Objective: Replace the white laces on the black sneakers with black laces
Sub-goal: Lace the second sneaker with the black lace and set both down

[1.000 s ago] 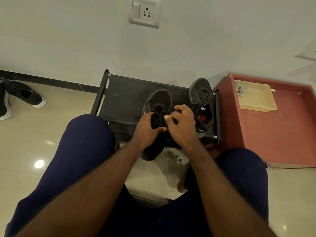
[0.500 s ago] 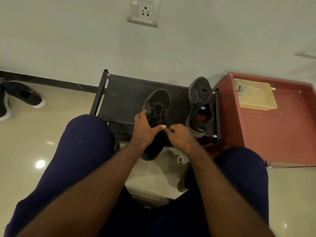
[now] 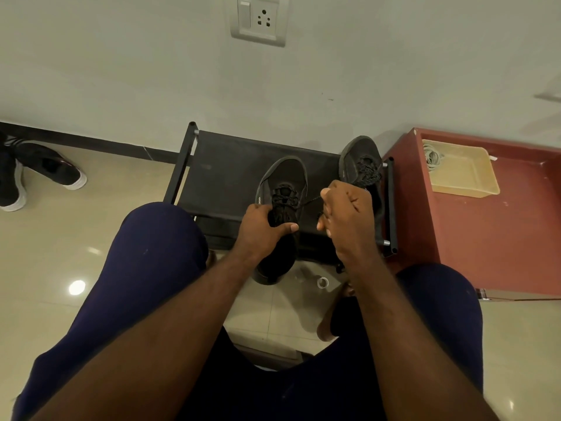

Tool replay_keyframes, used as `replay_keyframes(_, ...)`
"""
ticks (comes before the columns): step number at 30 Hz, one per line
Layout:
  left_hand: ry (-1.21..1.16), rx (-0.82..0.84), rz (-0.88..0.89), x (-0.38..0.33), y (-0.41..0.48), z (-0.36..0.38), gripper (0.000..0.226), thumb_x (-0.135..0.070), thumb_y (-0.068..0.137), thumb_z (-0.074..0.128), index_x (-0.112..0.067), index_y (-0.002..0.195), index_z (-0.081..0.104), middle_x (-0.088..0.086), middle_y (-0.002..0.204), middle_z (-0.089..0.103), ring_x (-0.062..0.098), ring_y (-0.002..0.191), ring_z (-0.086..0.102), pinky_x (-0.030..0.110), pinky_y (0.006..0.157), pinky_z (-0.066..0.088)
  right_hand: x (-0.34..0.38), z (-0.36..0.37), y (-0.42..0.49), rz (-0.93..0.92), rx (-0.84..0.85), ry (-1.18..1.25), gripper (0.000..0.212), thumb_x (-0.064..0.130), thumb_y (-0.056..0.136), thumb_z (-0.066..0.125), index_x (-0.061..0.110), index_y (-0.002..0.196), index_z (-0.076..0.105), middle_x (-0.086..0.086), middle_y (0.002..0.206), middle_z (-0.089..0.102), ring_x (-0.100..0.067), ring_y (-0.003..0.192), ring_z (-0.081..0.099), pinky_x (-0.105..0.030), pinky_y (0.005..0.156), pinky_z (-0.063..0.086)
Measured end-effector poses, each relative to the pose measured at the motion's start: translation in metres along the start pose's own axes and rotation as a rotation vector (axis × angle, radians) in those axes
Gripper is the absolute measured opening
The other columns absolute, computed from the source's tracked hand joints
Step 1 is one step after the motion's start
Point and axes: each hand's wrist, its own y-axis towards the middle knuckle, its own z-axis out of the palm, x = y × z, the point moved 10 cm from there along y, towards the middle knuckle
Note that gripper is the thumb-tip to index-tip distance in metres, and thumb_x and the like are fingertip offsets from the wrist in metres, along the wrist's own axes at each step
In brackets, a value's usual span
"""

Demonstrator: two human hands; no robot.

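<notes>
Left hand (image 3: 261, 226) clamps the black mesh sneaker (image 3: 280, 208) on the black metal-framed shoe rack (image 3: 224, 165), grip wrapped round its tongue. Right hand (image 3: 346, 214) is fisted, pinching a taut black lace (image 3: 311, 202). White lettering on the sneaker's side is too small to read. The second black sneaker (image 3: 359, 165) sits just beside.

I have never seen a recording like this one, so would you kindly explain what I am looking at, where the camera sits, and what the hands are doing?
There is no machine here: a seated person wears one wide-angle camera on the head, looking down past the knees. The left hand steadies a black sneaker that lies partly on a low black rack. The right hand is closed in a fist around a black lace, which runs taut from that shoe's eyelets. A second black sneaker, already laced in black, sits at the rack's right end. Beside it stands a red cabinet carrying a beige tray with a pale coiled cord, perhaps the old laces.
</notes>
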Motion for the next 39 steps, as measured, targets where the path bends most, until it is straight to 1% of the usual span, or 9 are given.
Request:
replay_keyframes(5,0.005,-0.004,0.011,-0.001,-0.002,-0.002,0.057,-0.044,0.075,0.081,-0.014,0.121,0.064,0.001,0.123,0.049,0.015,0.108,0.052,0.024,0.089,0.041,0.013,-0.001,-0.013,-0.102,0.046,-0.093,0.045,0.006,0.083,0.048,0.027,0.043,0.044,0.004,0.04,0.038,-0.039,0.042,0.037,-0.03,0.045,0.034)
replay_keyframes(8,-0.011,-0.016,0.009,-0.002,0.0,-0.003,0.054,-0.047,0.076,0.079,-0.014,0.116,0.065,-0.001,0.119,0.05,0.012,0.105,0.053,0.025,0.089,0.045,-0.008,0.003,-0.007,0.054,0.096,-0.114,0.035,0.012,0.082,0.048,0.014,0.047,0.049,-0.01,0.048,0.048,-0.03,0.043,0.046,-0.038,0.053,0.046)
replay_keyframes(14,-0.024,-0.041,0.029,-0.001,0.003,-0.007,0.044,-0.052,0.091,0.06,-0.013,0.11,0.065,-0.002,0.111,0.054,0.015,0.1,0.056,0.029,0.088,0.048,-0.111,-0.005,-0.014,0.397,0.401,-1.005,0.025,0.019,0.09,0.059,0.009,0.068,0.062,-0.014,0.074,0.067,-0.03,0.075,0.065,-0.038,0.068,0.052)
replay_keyframes(17,-0.022,-0.065,0.018,0.004,0.007,-0.005,0.039,-0.05,0.095,0.055,-0.013,0.101,0.066,0.004,0.104,0.061,0.016,0.093,0.06,0.029,0.08,0.05,-0.114,0.001,-0.006,0.357,0.254,-0.782,0.008,0.018,0.091,0.059,0.017,0.09,0.067,-0.002,0.088,0.068,-0.023,0.089,0.065,-0.03,0.072,0.05)
replay_keyframes(20,0.03,-0.116,0.03,-0.001,0.01,-0.008,0.034,-0.044,0.095,0.057,-0.012,0.095,0.068,0.006,0.098,0.062,0.013,0.084,0.056,0.023,0.072,0.038,-0.113,0.001,0.012,0.373,0.006,-0.528,0.03,0.036,0.095,0.062,0.014,0.115,0.068,0.001,0.104,0.07,-0.017,0.098,0.066,-0.037,0.088,0.054)
replay_keyframes(28,0.111,-0.176,-0.069,0.011,0.014,-0.015,0.017,-0.033,0.09,0.066,-0.017,0.085,0.068,0.001,0.084,0.068,0.014,0.077,0.063,0.03,0.07,0.051,-0.131,0.013,0.023,0.346,-0.034,-0.601,0.019,0.029,0.092,0.07,0.014,0.105,0.067,-0.002,0.103,0.067,-0.017,0.093,0.063,-0.033,0.083,0.053)
replay_keyframes(32,0.156,-0.12,-0.094,0.008,0.023,-0.015,0.022,-0.031,0.094,0.062,-0.017,0.077,0.061,0.0,0.075,0.064,0.017,0.072,0.061,0.03,0.065,0.045,-0.124,0.02,0.031,0.304,0.046,-0.709,0.02,0.025,0.096,0.065,0.017,0.079,0.062,-0.003,0.087,0.068,-0.02,0.087,0.066,-0.034,0.076,0.052)
replay_keyframes(34,0.158,-0.062,-0.124,0.012,0.031,-0.013,0.02,-0.024,0.097,0.058,-0.012,0.081,0.058,0.005,0.083,0.063,0.02,0.078,0.059,0.029,0.067,0.042,-0.127,0.023,0.035,0.338,0.093,-0.738,0.018,0.025,0.099,0.059,0.01,0.089,0.062,-0.009,0.094,0.068,-0.026,0.091,0.065,-0.037,0.078,0.053)
replay_keyframes(39,-0.52,0.058,-0.431,0.034,0.026,-0.001,0.014,-0.01,0.102,0.043,-0.01,0.095,0.055,0.003,0.078,0.058,0.009,0.062,0.051,0.02,0.054,0.045,-0.133,0.017,0.036,0.408,0.102,-0.539,0.012,0.016,0.102,0.048,0.008,0.097,0.055,-0.011,0.103,0.066,-0.018,0.085,0.062,-0.036,0.073,0.053)
